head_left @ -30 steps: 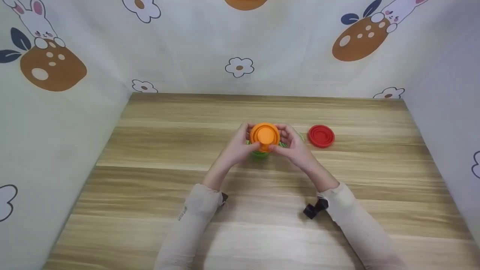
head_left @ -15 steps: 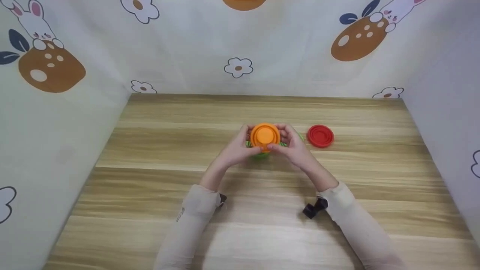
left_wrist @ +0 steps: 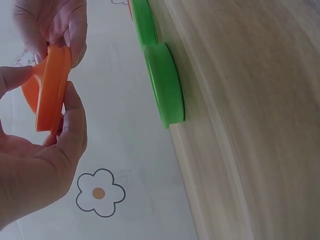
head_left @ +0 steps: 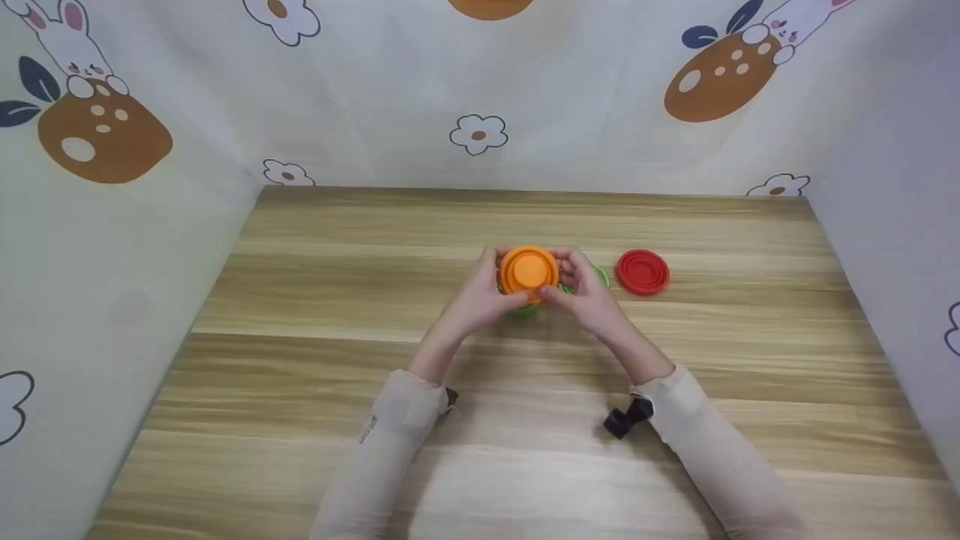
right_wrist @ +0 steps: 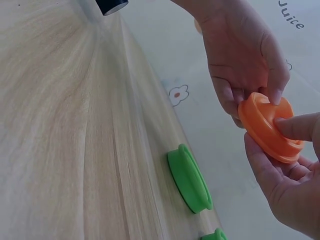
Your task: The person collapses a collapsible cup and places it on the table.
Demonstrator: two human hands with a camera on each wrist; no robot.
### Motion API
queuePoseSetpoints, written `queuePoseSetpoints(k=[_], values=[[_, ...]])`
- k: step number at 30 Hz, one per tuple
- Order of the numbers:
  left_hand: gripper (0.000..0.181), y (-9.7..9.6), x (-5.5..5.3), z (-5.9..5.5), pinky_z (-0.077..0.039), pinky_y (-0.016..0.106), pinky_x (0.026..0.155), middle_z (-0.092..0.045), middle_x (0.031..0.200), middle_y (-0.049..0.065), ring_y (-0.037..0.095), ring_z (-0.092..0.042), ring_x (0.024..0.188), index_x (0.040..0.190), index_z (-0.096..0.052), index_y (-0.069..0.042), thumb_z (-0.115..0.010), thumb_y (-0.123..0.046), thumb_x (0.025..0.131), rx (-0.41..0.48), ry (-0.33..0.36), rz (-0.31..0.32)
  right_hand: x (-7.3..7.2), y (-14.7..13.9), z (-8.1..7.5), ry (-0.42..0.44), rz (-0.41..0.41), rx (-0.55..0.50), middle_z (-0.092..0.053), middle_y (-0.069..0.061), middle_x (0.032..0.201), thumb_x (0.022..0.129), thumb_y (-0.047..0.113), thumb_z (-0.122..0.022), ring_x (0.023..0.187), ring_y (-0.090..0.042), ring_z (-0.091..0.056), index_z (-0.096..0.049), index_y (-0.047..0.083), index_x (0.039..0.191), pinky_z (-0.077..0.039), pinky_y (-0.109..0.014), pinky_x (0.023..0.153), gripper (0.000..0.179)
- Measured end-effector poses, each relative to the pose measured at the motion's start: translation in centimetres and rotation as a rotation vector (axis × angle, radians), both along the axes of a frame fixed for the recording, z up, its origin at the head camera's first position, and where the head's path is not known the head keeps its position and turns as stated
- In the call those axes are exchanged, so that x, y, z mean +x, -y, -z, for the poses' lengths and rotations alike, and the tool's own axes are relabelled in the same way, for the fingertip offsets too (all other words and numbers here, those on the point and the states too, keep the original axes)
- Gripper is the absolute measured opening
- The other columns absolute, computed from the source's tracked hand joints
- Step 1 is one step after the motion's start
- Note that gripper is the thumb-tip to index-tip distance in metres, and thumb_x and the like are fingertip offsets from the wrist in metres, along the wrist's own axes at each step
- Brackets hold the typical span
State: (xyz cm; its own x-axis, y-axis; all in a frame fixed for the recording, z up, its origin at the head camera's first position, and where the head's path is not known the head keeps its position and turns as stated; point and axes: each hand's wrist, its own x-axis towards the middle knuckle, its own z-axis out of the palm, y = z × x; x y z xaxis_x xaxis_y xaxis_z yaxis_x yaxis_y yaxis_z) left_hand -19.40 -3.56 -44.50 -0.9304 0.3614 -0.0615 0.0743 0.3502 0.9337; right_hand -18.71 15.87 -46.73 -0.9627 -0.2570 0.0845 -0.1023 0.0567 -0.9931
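Both hands hold up an orange collapsible cup (head_left: 530, 268), round with concentric rings. My left hand (head_left: 480, 294) grips its left side and my right hand (head_left: 589, 296) its right side. Both thumbs press the ringed face near its lower edge, while the other fingers curl behind the rim. In the right wrist view, the orange piece looks partly folded where the thumbs push in. Beneath the hands, a green round piece (left_wrist: 165, 85) and a second green piece (left_wrist: 144, 22) rest on the table, mostly hidden in the head view.
To the right of the hands lies a red ringed disc (head_left: 643, 271) on the wood-grain table (head_left: 337, 300). A printed curtain (head_left: 390, 97) closes off the back and sides. Black wrist cameras (head_left: 628, 417) stick out from the sleeves.
The left thumb has slid right along the cup's lower edge, nearer to the right thumb. The cup stays almost in the same place, and the other pieces lie where they were.
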Motion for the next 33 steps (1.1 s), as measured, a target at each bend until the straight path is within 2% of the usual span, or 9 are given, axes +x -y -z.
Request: queuePoseSetpoints(k=[8, 16, 22, 33], values=[[0.063, -0.19, 0.07, -0.07, -0.044, 0.042, 0.112, -0.054, 0.138, 0.015, 0.026, -0.054, 0.127, 0.137, -0.04, -0.005, -0.074, -0.009, 0.084, -0.041, -0.025, -0.06, 0.08, 0.42, -0.22, 0.024, 0.009, 0.006, -0.061, -0.021, 0.13, 0.09, -0.004, -0.066, 0.11, -0.016, -0.063, -0.045, -0.004, 0.134, -0.054, -0.021, 0.092, 0.049], [0.056, -0.14, -0.03, -0.19, -0.044, 0.042, 0.112, -0.054, 0.136, 0.016, 0.025, -0.054, 0.126, 0.135, -0.042, -0.003, -0.068, -0.001, 0.085, -0.04, -0.054, -0.07, 0.19, 0.2, -0.19, 0.044, -0.041, 0.022, -0.054, -0.022, 0.14, 0.092, 0.001, -0.065, 0.13, -0.031, -0.054, -0.04, -0.001, 0.141, -0.051, -0.021, 0.098, 0.055], [0.053, -0.22, -0.04, 0.0, -0.045, 0.042, 0.112, -0.055, 0.134, 0.016, 0.026, -0.055, 0.124, 0.132, -0.043, -0.003, -0.068, 0.0, 0.086, -0.062, -0.072, -0.071, 0.14, 0.32, 0.06, 0.024, -0.035, 0.045, -0.056, -0.023, 0.137, 0.092, 0.002, -0.067, 0.127, -0.031, -0.055, -0.04, -0.003, 0.14, -0.049, -0.023, 0.102, 0.055], [0.054, -0.37, 0.03, 0.32, -0.043, 0.042, 0.114, -0.053, 0.136, 0.015, 0.026, -0.053, 0.128, 0.134, -0.043, -0.005, -0.069, 0.0, 0.087, -0.081, -0.064, -0.08, 0.11, 0.53, -0.1, 0.022, 0.006, 0.084, -0.057, -0.026, 0.135, 0.09, 0.001, -0.067, 0.119, -0.029, -0.059, -0.041, -0.005, 0.137, -0.05, -0.019, 0.095, 0.054]])
